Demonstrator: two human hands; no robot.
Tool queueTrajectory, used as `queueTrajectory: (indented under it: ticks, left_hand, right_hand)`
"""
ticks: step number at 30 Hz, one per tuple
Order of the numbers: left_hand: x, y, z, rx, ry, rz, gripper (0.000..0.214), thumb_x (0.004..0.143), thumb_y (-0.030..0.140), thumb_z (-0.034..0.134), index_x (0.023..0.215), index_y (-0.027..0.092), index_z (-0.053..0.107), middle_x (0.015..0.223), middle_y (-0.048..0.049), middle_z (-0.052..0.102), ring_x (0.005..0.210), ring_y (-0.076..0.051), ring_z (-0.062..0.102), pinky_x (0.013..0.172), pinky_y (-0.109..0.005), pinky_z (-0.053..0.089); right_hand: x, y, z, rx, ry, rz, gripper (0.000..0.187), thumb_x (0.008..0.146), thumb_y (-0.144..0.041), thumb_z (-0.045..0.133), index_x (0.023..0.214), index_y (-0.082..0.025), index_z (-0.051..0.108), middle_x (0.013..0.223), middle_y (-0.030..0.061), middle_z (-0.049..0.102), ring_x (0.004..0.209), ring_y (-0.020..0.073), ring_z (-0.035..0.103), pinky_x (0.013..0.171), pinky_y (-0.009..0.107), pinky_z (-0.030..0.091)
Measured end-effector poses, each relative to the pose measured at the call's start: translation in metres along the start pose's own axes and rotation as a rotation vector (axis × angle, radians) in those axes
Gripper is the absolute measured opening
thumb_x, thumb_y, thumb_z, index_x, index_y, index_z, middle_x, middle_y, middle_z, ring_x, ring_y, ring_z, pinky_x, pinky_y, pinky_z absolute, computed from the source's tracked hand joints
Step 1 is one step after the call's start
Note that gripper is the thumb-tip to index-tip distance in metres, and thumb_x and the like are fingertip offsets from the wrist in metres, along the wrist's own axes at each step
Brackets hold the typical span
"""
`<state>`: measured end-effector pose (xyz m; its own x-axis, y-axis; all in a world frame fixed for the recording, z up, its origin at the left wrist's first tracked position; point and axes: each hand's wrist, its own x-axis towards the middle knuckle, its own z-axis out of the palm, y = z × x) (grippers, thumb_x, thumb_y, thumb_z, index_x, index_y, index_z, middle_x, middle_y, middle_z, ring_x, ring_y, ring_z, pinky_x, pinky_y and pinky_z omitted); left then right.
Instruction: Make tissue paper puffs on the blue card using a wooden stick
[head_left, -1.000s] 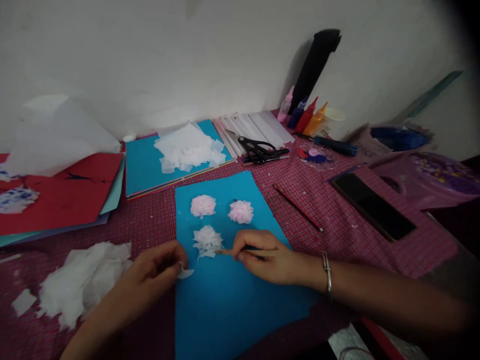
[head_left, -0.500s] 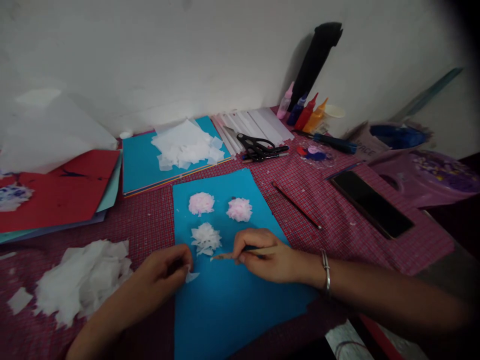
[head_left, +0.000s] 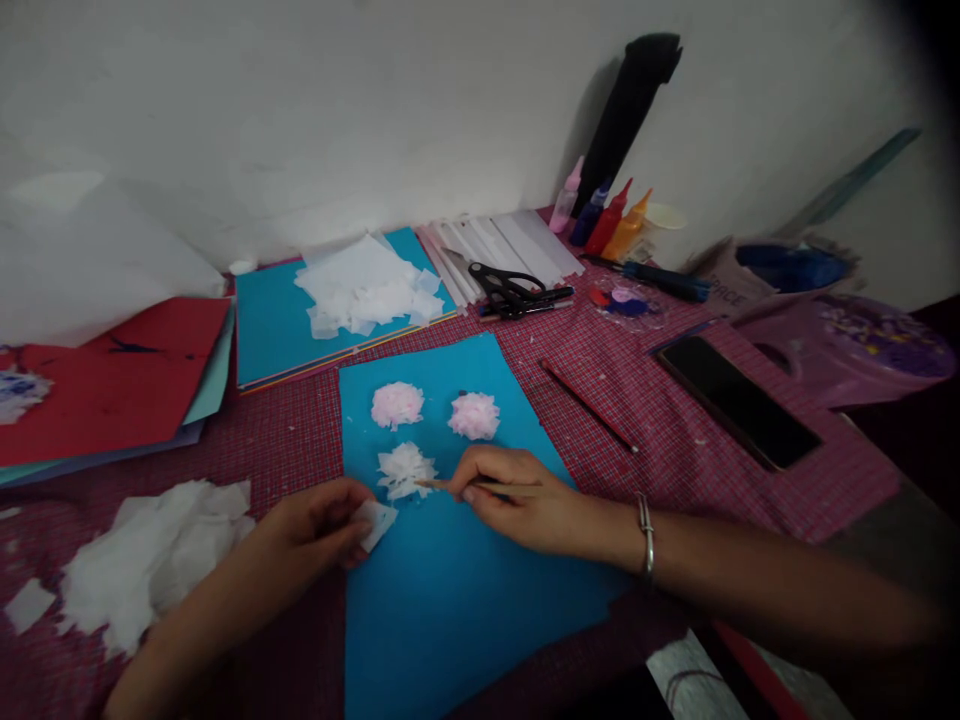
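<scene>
My right hand point(head_left: 510, 495) grips a thin wooden stick point(head_left: 439, 484). The stick's tapered tip touches the lower right part of a white tissue-paper puff point(head_left: 403, 465) on the blue paper sheet point(head_left: 450, 600). Pinched between the fingers of my left hand point(head_left: 330, 525) is a small white tissue square point(head_left: 376, 524), held over the sheet's left edge. Two pale pink tissue puffs, a left one point(head_left: 397, 404) and a right one point(head_left: 474, 415), sit farther up the sheet. A heap of loose white tissue squares point(head_left: 150, 565) lies left of the sheet, partly behind my left forearm.
Behind the sheet are stacked papers point(head_left: 262, 340) topped with white tissue, and black scissors point(head_left: 510, 285). Paint bottles point(head_left: 600, 225) stand by the wall. To the right lie a red slender rod point(head_left: 589, 405), a paint-smeared plate point(head_left: 626, 300) and a phone point(head_left: 739, 400). Red paper point(head_left: 112, 400) lies left.
The stick's tip has moved up and left from beside the white puff onto it. My left hand has turned, so the tissue square now shows more fully and tilts up.
</scene>
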<state>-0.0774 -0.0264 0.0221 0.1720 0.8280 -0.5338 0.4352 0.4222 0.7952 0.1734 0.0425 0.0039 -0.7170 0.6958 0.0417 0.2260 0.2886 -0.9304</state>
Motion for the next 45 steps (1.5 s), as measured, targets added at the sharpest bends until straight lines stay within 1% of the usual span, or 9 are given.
queueTrajectory:
  ticks: [5, 8, 12, 17, 21, 26, 32, 40, 45]
  left_hand:
    - [-0.004, 0.012, 0.009, 0.072, -0.026, 0.076, 0.019, 0.079, 0.037, 0.059, 0.072, 0.021, 0.065, 0.064, 0.0014, 0.058, 0.061, -0.014, 0.054, 0.057, -0.024, 0.042]
    - [0.002, 0.015, 0.02, 0.184, 0.128, 0.162, 0.013, 0.077, 0.033, 0.058, 0.079, 0.022, 0.065, 0.072, 0.0006, 0.061, 0.069, -0.016, 0.058, 0.063, -0.026, 0.045]
    - [0.014, 0.006, 0.028, 0.178, 0.311, 0.1, 0.025, 0.074, 0.032, 0.06, 0.097, 0.022, 0.056, 0.071, 0.0032, 0.057, 0.066, -0.016, 0.059, 0.061, -0.026, 0.046]
    - [0.019, 0.0, 0.027, 0.138, 0.329, 0.091, 0.025, 0.074, 0.032, 0.06, 0.095, 0.021, 0.053, 0.07, 0.004, 0.055, 0.063, -0.014, 0.058, 0.058, -0.025, 0.044]
    - [0.018, 0.0, 0.027, 0.116, 0.326, 0.112, 0.025, 0.074, 0.029, 0.059, 0.097, 0.021, 0.053, 0.072, 0.0038, 0.055, 0.067, -0.014, 0.059, 0.062, -0.026, 0.045]
    - [0.02, -0.004, 0.028, 0.118, 0.323, 0.101, 0.024, 0.075, 0.031, 0.059, 0.096, 0.022, 0.054, 0.072, 0.004, 0.055, 0.066, -0.014, 0.058, 0.06, -0.025, 0.043]
    - [0.022, -0.007, 0.029, 0.089, 0.334, 0.138, 0.022, 0.075, 0.03, 0.06, 0.095, 0.022, 0.054, 0.071, 0.0048, 0.052, 0.066, -0.013, 0.056, 0.061, -0.025, 0.043]
    - [0.018, 0.0, 0.029, 0.003, 0.335, 0.12, 0.025, 0.08, 0.037, 0.054, 0.099, 0.021, 0.052, 0.079, 0.0011, 0.058, 0.069, -0.015, 0.059, 0.06, -0.026, 0.046]
    - [0.015, 0.003, 0.026, -0.002, 0.352, 0.06, 0.023, 0.087, 0.039, 0.044, 0.101, 0.022, 0.048, 0.063, 0.0049, 0.056, 0.056, -0.014, 0.056, 0.055, -0.027, 0.044]
  right_hand:
    - [0.002, 0.0, -0.001, 0.015, -0.017, 0.003, 0.014, 0.08, -0.011, 0.047, 0.085, -0.017, 0.059, 0.076, -0.0007, 0.059, 0.062, 0.0094, 0.051, 0.055, 0.02, 0.04]
    - [0.003, 0.001, -0.001, 0.016, -0.002, -0.031, 0.015, 0.08, -0.011, 0.047, 0.086, -0.017, 0.059, 0.076, -0.0002, 0.059, 0.066, 0.01, 0.053, 0.058, 0.021, 0.041]
    - [0.001, 0.001, -0.002, 0.035, 0.01, -0.046, 0.015, 0.081, -0.011, 0.046, 0.085, -0.017, 0.059, 0.074, -0.0005, 0.059, 0.063, 0.0098, 0.053, 0.056, 0.021, 0.04]
    - [-0.005, 0.003, -0.001, 0.133, 0.07, -0.132, 0.013, 0.079, -0.01, 0.046, 0.078, -0.017, 0.057, 0.071, 0.0001, 0.058, 0.064, 0.0108, 0.054, 0.058, 0.022, 0.042]
    - [-0.007, 0.003, 0.0, 0.153, 0.03, -0.178, 0.016, 0.077, -0.006, 0.046, 0.079, -0.017, 0.058, 0.072, -0.0002, 0.059, 0.064, 0.0103, 0.055, 0.058, 0.022, 0.043]
    - [-0.008, 0.003, -0.002, 0.215, 0.16, -0.225, 0.014, 0.082, -0.009, 0.046, 0.08, -0.017, 0.057, 0.075, 0.0008, 0.059, 0.068, 0.0112, 0.057, 0.062, 0.024, 0.045]
    - [-0.006, 0.0, 0.0, 0.028, -0.017, -0.265, 0.017, 0.081, -0.008, 0.045, 0.083, -0.018, 0.057, 0.077, 0.0012, 0.06, 0.071, 0.0122, 0.057, 0.065, 0.026, 0.045]
    - [-0.003, 0.001, 0.002, -0.144, -0.065, -0.218, 0.016, 0.083, -0.01, 0.043, 0.088, -0.018, 0.056, 0.08, 0.0019, 0.061, 0.072, 0.0129, 0.057, 0.066, 0.025, 0.044]
    - [-0.004, 0.004, 0.002, -0.196, -0.12, -0.283, 0.019, 0.086, -0.008, 0.042, 0.097, -0.017, 0.054, 0.087, 0.0035, 0.061, 0.081, 0.0139, 0.057, 0.076, 0.028, 0.045]
